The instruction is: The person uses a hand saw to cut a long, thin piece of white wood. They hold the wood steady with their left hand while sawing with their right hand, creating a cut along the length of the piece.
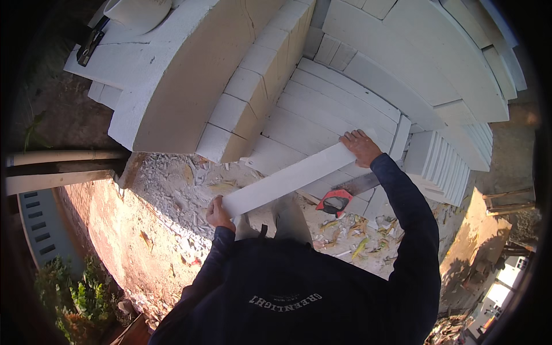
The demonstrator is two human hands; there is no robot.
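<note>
A long, flat white slab [290, 179] slants across in front of my body, its right end farther from me than its left. My left hand [219, 213] is closed around the near left end. At the far right end, my right hand [361, 148] grips with its fingers curled over the edge. Below the slab, beside its right half, lies a handsaw [335, 203] with a red and black handle; its dark blade points up and to the right. Pale planks [307, 123] of the same white material lie side by side beyond the slab.
Stepped white blocks [238, 106] rise at the far left, with a black tool [92, 43] and a white rounded container [138, 12] on top. Thin slabs [440, 167] stand stacked at right. Chips and dry leaves litter the ground [172, 201]. Plants [86, 296] grow lower left.
</note>
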